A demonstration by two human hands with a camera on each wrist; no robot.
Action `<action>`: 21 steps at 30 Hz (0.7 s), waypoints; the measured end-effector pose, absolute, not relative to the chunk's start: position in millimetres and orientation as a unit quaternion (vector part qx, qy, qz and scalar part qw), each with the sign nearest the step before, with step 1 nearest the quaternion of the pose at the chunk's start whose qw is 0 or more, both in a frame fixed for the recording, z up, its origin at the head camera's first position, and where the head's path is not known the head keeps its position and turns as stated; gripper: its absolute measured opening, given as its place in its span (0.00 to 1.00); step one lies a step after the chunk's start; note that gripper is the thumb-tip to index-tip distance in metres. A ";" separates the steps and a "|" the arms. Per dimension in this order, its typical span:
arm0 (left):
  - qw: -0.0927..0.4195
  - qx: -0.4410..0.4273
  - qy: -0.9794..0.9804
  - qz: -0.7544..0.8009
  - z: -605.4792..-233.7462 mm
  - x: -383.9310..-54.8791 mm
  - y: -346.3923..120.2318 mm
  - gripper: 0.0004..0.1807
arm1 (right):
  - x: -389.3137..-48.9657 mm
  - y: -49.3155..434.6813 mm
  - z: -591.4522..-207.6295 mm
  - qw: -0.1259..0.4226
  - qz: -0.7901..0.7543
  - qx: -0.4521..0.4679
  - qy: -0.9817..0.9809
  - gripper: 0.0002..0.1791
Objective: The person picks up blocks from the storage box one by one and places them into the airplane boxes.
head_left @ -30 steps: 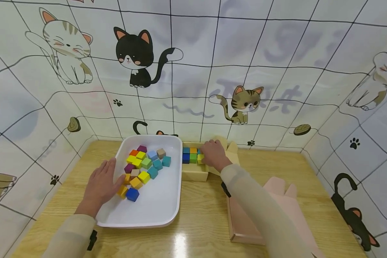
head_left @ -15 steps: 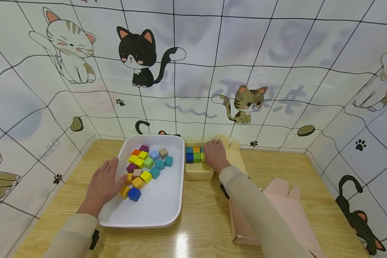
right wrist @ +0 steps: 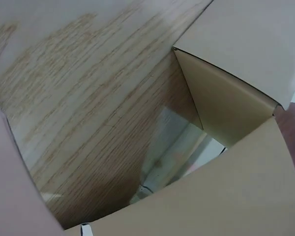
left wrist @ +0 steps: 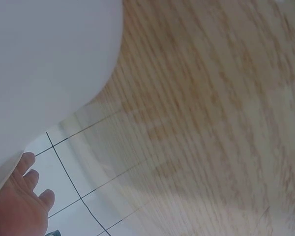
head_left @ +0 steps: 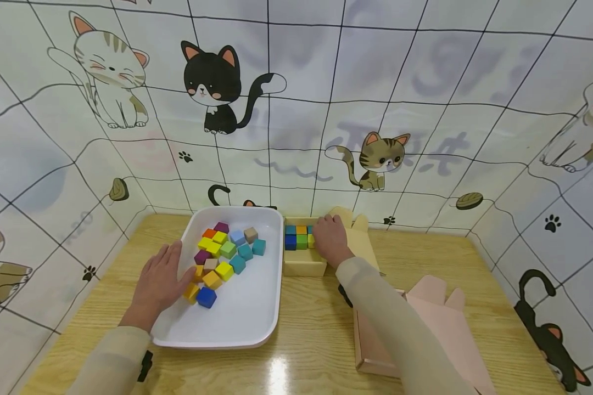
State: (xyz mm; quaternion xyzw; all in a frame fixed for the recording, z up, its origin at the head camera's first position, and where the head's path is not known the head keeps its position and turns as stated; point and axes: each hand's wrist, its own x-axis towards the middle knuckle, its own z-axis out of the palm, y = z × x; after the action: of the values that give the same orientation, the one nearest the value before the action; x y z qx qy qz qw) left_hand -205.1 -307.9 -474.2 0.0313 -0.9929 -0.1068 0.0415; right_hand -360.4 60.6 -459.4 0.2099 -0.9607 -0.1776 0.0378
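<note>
My left hand (head_left: 158,282) lies along the left rim of a white tray (head_left: 242,329), fingers straight and thumb over the inside. In the left wrist view its fingers (left wrist: 31,179) show outside the tray wall. Loose wooden cubes (head_left: 228,249) in many colours lie in the tray, the nearest orange ones beside my thumb. My right hand (head_left: 332,238) reaches down into a yellow cardboard box (head_left: 303,269), knuckles bent. Its fingertips are hidden, so whether they pinch a cube cannot be seen. Left of it, several cubes (head_left: 296,236) sit in two rows in the box.
The yellow box's flap (head_left: 361,241) lies opened out to the right. A pink cardboard box (head_left: 380,351) with a notched flap stands nearer, partly under my right sleeve. A cat-patterned wall covering (head_left: 296,126) rises behind the wooden table (head_left: 316,329).
The head view shifts slightly, carrying the scene a little to the right. My right hand stays in the yellow box, the left on the tray rim; the cubes keep their places.
</note>
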 end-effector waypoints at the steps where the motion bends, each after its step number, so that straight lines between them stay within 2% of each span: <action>1: 0.042 0.031 -0.993 -0.107 -474.4 -204.9 -307.9 0.45 | -360.1 60.3 -460.1 0.041 -0.179 0.210 -0.960 0.10; 11: 0.040 0.030 -0.993 -0.109 -474.4 -204.6 -308.1 0.45 | -356.3 58.5 -463.2 0.052 -0.154 0.198 -0.966 0.06; 21: 0.044 0.026 -0.993 -0.111 -476.1 -204.0 -308.8 0.45 | -342.3 49.7 -463.4 0.007 -0.097 0.157 -0.983 0.06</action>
State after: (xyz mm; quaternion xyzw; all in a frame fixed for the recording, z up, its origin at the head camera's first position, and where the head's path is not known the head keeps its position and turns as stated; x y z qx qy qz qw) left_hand -204.0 -308.8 -476.1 0.0260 -0.9926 -0.1105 0.0440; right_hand -342.3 49.7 -463.4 0.1572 -0.9828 -0.0966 0.0075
